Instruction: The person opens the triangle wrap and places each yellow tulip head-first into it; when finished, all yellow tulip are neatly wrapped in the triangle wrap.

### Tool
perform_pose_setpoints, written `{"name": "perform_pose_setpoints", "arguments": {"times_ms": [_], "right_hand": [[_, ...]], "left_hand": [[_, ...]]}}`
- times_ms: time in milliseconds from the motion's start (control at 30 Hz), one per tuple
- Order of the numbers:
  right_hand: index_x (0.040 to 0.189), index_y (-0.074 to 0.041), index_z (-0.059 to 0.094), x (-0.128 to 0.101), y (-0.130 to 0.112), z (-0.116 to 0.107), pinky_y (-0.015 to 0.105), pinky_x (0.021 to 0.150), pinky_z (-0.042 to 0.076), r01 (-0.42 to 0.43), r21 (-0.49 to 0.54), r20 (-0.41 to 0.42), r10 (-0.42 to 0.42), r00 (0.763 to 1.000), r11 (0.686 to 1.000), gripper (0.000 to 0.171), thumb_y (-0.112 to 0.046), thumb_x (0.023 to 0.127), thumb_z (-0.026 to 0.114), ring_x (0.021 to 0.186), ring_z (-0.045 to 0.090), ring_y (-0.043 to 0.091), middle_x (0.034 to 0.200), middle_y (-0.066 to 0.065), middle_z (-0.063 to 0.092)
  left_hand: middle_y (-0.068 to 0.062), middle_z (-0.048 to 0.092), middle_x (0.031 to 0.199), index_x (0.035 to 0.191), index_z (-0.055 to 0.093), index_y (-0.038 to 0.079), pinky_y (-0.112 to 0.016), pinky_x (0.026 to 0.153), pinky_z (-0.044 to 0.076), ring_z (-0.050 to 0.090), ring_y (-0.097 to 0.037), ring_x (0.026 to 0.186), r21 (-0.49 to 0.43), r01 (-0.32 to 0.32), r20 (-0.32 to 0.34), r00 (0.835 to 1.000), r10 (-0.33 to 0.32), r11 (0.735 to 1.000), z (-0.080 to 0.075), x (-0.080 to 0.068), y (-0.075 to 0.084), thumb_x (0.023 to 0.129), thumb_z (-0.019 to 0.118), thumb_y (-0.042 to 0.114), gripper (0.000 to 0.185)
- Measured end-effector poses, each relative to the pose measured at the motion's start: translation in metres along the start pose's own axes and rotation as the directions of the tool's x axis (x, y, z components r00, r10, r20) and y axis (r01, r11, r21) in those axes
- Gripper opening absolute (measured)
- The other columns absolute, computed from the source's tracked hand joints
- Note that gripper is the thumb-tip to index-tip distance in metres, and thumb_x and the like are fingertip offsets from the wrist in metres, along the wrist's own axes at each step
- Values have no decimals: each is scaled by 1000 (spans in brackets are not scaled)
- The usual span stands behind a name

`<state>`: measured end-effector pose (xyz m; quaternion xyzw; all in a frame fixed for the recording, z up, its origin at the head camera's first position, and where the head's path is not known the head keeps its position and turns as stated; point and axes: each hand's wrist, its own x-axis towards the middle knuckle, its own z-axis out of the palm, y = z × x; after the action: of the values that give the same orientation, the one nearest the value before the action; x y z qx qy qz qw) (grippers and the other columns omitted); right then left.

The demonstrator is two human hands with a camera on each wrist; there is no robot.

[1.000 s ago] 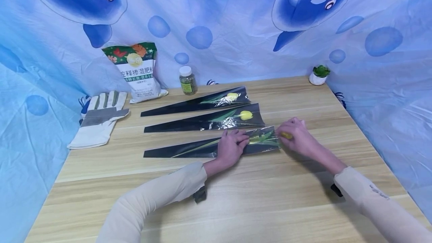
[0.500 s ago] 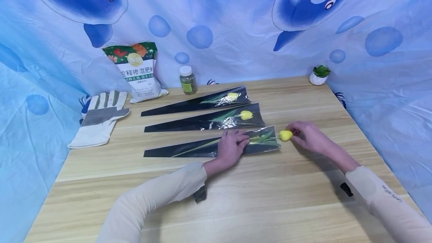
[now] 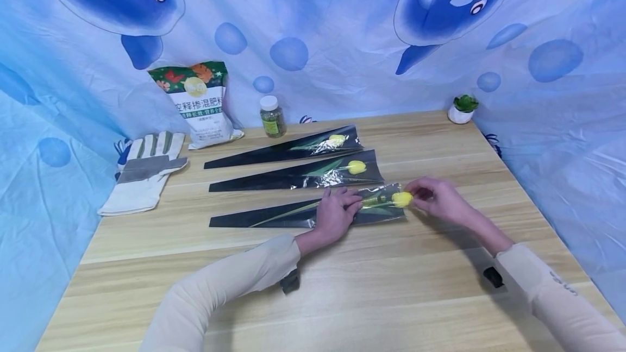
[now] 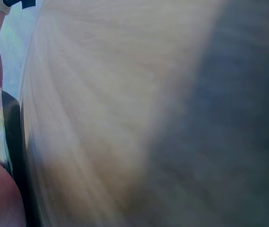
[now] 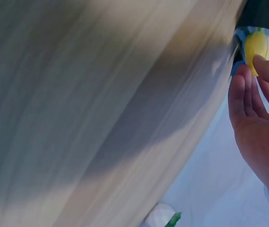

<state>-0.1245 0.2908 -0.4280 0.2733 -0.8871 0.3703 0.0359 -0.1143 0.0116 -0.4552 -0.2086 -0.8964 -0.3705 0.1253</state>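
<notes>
On the table (image 3: 342,287) the left hand (image 3: 335,213) lies flat, fingers straight, pressing down the nearest sleeve (image 3: 293,214) (black below, clear at its wide mouth), while the right hand (image 3: 435,199) pinches the yellow tulip (image 3: 402,199) with its fingertips right at that mouth, stem inside.

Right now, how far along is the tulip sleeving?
Done: two tulips lie fully inside their sleeves. In hand: the left hand presses the third sleeve flat while the right hand pinches the third tulip at its mouth. Left: that bloom is not yet fully inside.
</notes>
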Motion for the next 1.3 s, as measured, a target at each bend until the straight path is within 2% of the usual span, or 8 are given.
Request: {"name": "perform_pose_setpoints", "arguments": {"times_ms": [200, 367, 533, 733, 867, 1100, 1233, 1300], "right_hand": [[109, 5, 67, 3, -6, 6, 26, 64, 56, -125, 142, 53, 119, 992, 982, 24, 12, 86, 68, 76, 64, 26, 92, 11, 69], [117, 9, 60, 4, -11, 8, 30, 64, 57, -281, 334, 134, 250, 959, 900, 20, 5, 98, 54, 82, 66, 30, 97, 18, 69], [122, 21, 46, 5, -13, 13, 35, 86, 56, -325, 559, 192, 262, 946, 763, 27, 9, 99, 39, 99, 68, 33, 115, 35, 61], [116, 19, 47, 8, -11, 18, 44, 94, 52, -297, 816, 251, 159, 955, 496, 27, 3, 103, 29, 103, 68, 34, 115, 35, 61], [112, 10, 56, 10, -11, 21, 47, 95, 52, -270, 869, 262, 78, 962, 415, 32, -5, 107, 28, 104, 68, 35, 113, 28, 66], [111, 9, 54, 13, -13, 25, 47, 94, 52, -290, 859, 278, 91, 956, 422, 29, -3, 107, 29, 104, 68, 34, 113, 28, 66], [115, 15, 48, 12, -14, 23, 47, 95, 51, -313, 817, 284, 133, 949, 485, 25, -4, 106, 33, 106, 67, 35, 116, 36, 62], [118, 19, 43, 9, -15, 20, 46, 95, 51, -320, 778, 275, 165, 947, 540, 28, -5, 106, 36, 107, 67, 35, 118, 40, 59]], "left_hand": [[-6, 71, 118, 102, 79, 10, -58, 111, 30, 62, -32, 118, 6, -1, -6, 1000, 1, 1000, 1, 1, 1, 89, 77, 18, 16], [-6, 71, 116, 102, 79, 9, -58, 111, 31, 63, -33, 117, -4, -7, -18, 1000, 7, 1000, 3, 2, 1, 88, 77, 18, 16], [-7, 71, 115, 102, 79, 9, -58, 111, 31, 63, -33, 116, -11, -3, -25, 1000, 3, 1000, 3, 1, 2, 87, 78, 18, 17], [-7, 71, 117, 100, 79, 10, -59, 110, 31, 63, -33, 117, -9, -12, -33, 999, 11, 1000, 5, 0, 3, 88, 78, 17, 14], [-8, 69, 120, 102, 79, 11, -58, 112, 28, 61, -33, 121, -20, -3, -10, 1000, 3, 1000, 5, 0, 5, 89, 76, 18, 15], [-6, 69, 121, 104, 78, 12, -57, 113, 27, 60, -32, 122, -8, 5, 0, 1000, -5, 1000, 5, -1, 6, 89, 76, 20, 17], [-6, 69, 121, 108, 77, 10, -56, 114, 26, 58, -32, 123, 2, -16, 7, 1000, 16, 1000, 4, 0, 5, 89, 77, 20, 21], [-7, 68, 122, 111, 76, 8, -56, 114, 25, 57, -33, 124, -22, -38, 7, 999, 38, 999, 2, 0, 5, 89, 77, 18, 24]]}}
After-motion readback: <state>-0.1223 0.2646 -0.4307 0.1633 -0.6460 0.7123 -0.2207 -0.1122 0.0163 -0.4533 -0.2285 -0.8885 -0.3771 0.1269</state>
